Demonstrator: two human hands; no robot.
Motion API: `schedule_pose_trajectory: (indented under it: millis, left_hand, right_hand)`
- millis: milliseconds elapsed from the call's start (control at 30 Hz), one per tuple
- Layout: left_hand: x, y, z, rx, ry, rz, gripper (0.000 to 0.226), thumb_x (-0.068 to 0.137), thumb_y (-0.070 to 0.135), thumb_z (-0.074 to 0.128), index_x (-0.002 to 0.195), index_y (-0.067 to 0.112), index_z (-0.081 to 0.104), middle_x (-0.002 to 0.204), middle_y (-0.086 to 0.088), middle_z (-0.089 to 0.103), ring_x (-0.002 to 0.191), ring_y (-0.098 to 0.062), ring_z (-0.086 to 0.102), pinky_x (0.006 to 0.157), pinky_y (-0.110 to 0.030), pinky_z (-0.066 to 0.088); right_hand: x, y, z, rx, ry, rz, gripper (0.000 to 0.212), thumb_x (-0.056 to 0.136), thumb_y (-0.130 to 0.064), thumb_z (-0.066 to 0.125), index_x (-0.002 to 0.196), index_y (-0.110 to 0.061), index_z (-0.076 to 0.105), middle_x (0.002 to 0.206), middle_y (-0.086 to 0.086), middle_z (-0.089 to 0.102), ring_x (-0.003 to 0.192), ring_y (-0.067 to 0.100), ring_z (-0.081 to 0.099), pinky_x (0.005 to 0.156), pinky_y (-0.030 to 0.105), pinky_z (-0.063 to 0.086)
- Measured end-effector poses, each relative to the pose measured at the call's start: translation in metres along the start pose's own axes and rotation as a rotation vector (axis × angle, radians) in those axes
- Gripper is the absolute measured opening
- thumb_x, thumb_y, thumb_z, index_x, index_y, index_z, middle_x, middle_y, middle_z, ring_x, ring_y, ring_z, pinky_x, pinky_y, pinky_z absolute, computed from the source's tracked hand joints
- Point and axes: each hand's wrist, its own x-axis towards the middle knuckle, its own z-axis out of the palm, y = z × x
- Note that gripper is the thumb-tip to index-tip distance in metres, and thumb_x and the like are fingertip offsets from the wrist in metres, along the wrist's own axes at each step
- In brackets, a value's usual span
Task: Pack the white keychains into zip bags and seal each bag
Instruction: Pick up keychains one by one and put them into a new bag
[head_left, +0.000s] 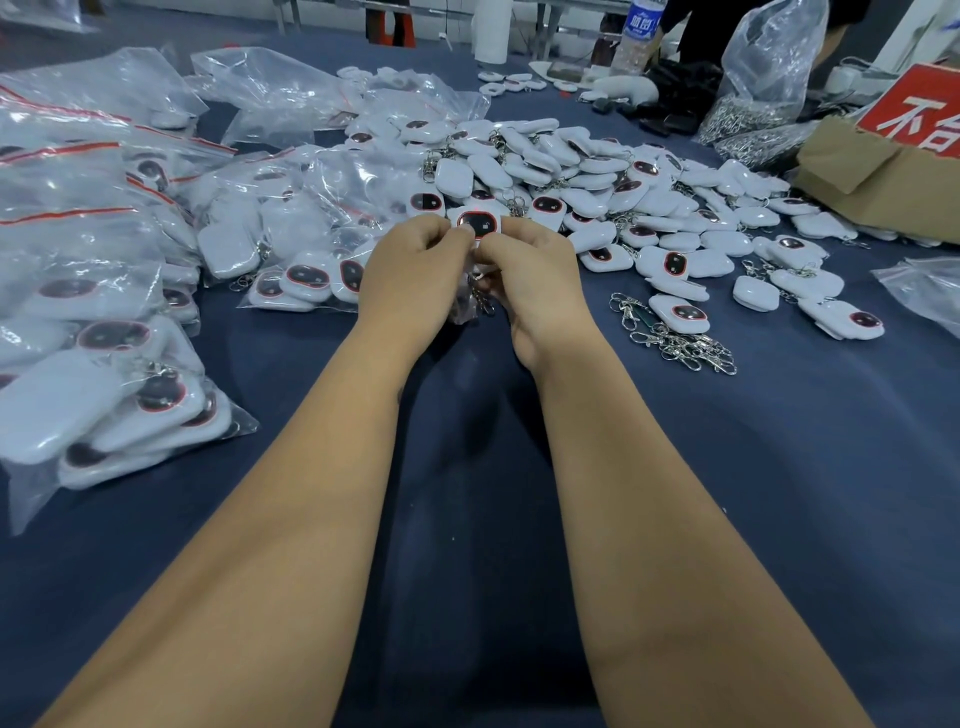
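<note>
Both my hands meet over the middle of the blue table. My left hand (415, 270) and my right hand (530, 275) pinch a white keychain (477, 222) with a dark red-rimmed face between their fingertips. Its metal clasp (480, 299) hangs below, between my palms; whether a thin clear bag surrounds it I cannot tell. Just beyond my fingers lies a big heap of loose white keychains (571, 176). Filled zip bags (104, 332) with red seal strips are stacked on the left.
Loose metal clasps (675, 338) lie right of my right hand. A cardboard box (872, 171) with a red sign stands at far right, and a clear bag of metal parts (758, 104) behind it. A water bottle (636, 31) and another person stand at the far edge.
</note>
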Motion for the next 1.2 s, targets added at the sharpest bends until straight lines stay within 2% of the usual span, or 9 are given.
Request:
schedule_pose_trajectory:
  millis: [100, 233, 400, 633, 733, 833, 1000, 1100, 1200]
  left_hand:
    - [-0.001, 0.002, -0.001, 0.001, -0.005, 0.007, 0.034, 0.094, 0.03, 0.053, 0.083, -0.001, 0.06, 0.047, 0.009, 0.048, 0.05, -0.01, 0.045, 0.057, -0.026, 0.036]
    - [-0.003, 0.002, -0.001, -0.012, -0.018, 0.018, 0.033, 0.095, 0.031, 0.052, 0.084, 0.001, 0.06, 0.061, 0.005, 0.05, 0.059, -0.014, 0.044, 0.062, -0.031, 0.035]
    - [-0.004, 0.004, -0.001, -0.015, -0.032, -0.001, 0.026, 0.095, 0.029, 0.052, 0.073, 0.016, 0.052, 0.063, 0.004, 0.049, 0.061, -0.014, 0.042, 0.062, -0.031, 0.033]
    - [-0.006, 0.007, -0.003, -0.037, -0.038, -0.03, 0.028, 0.091, 0.029, 0.052, 0.078, 0.005, 0.055, 0.075, -0.014, 0.059, 0.066, -0.018, 0.047, 0.067, -0.036, 0.039]
    - [-0.008, 0.009, -0.003, -0.081, -0.04, -0.051, 0.023, 0.088, 0.033, 0.052, 0.09, 0.011, 0.06, 0.083, -0.015, 0.065, 0.07, -0.023, 0.055, 0.073, -0.048, 0.05]
    - [-0.009, 0.01, -0.004, -0.135, -0.045, -0.061, 0.02, 0.084, 0.037, 0.054, 0.088, 0.018, 0.06, 0.089, -0.017, 0.067, 0.07, -0.028, 0.058, 0.08, -0.06, 0.052]
    - [-0.007, 0.009, -0.003, -0.112, -0.024, -0.032, 0.023, 0.087, 0.033, 0.057, 0.094, 0.011, 0.059, 0.091, -0.018, 0.068, 0.067, -0.033, 0.06, 0.074, -0.056, 0.055]
    - [-0.006, 0.007, -0.002, -0.064, -0.001, -0.003, 0.02, 0.09, 0.03, 0.057, 0.095, 0.011, 0.06, 0.083, -0.01, 0.068, 0.062, -0.021, 0.058, 0.067, -0.045, 0.054]
    - [-0.004, 0.004, 0.0, -0.016, 0.005, 0.018, 0.018, 0.093, 0.031, 0.054, 0.097, 0.016, 0.062, 0.084, -0.004, 0.069, 0.075, -0.025, 0.064, 0.073, -0.044, 0.054]
  right_hand:
    - [0.002, -0.001, 0.0, 0.068, 0.026, 0.035, 0.028, 0.082, 0.004, 0.051, 0.062, -0.015, 0.056, 0.051, -0.007, 0.053, 0.06, 0.016, 0.048, 0.066, 0.032, 0.042]
    - [0.003, -0.001, 0.001, 0.125, 0.028, 0.036, 0.024, 0.088, -0.001, 0.055, 0.068, -0.014, 0.056, 0.055, -0.006, 0.057, 0.071, 0.02, 0.052, 0.071, 0.035, 0.044]
    - [0.001, -0.001, 0.001, 0.107, 0.021, 0.026, 0.022, 0.091, -0.003, 0.054, 0.073, -0.017, 0.058, 0.054, -0.01, 0.061, 0.066, 0.015, 0.056, 0.071, 0.033, 0.044]
    - [-0.001, -0.003, 0.001, 0.078, 0.017, 0.027, 0.022, 0.091, -0.004, 0.055, 0.074, -0.017, 0.059, 0.053, -0.01, 0.061, 0.056, 0.008, 0.057, 0.064, 0.026, 0.048]
    - [-0.002, -0.004, 0.001, 0.102, 0.023, 0.04, 0.022, 0.089, -0.004, 0.057, 0.071, -0.017, 0.059, 0.052, -0.009, 0.06, 0.064, 0.015, 0.056, 0.066, 0.029, 0.045]
    - [-0.003, -0.005, 0.001, 0.124, 0.013, 0.05, 0.023, 0.088, -0.003, 0.057, 0.069, -0.017, 0.059, 0.053, -0.007, 0.06, 0.065, 0.017, 0.057, 0.066, 0.029, 0.045]
    - [-0.005, -0.006, 0.0, 0.134, 0.004, 0.054, 0.026, 0.087, 0.001, 0.053, 0.068, -0.016, 0.057, 0.052, -0.005, 0.06, 0.055, 0.012, 0.057, 0.058, 0.024, 0.046]
    - [-0.005, -0.006, 0.002, 0.1, 0.016, 0.055, 0.026, 0.086, 0.001, 0.054, 0.068, -0.018, 0.058, 0.053, -0.005, 0.06, 0.058, 0.012, 0.056, 0.063, 0.026, 0.047]
    - [-0.007, -0.008, 0.003, 0.105, 0.033, 0.053, 0.026, 0.087, 0.002, 0.054, 0.072, -0.018, 0.061, 0.054, -0.005, 0.061, 0.053, 0.009, 0.057, 0.06, 0.024, 0.05]
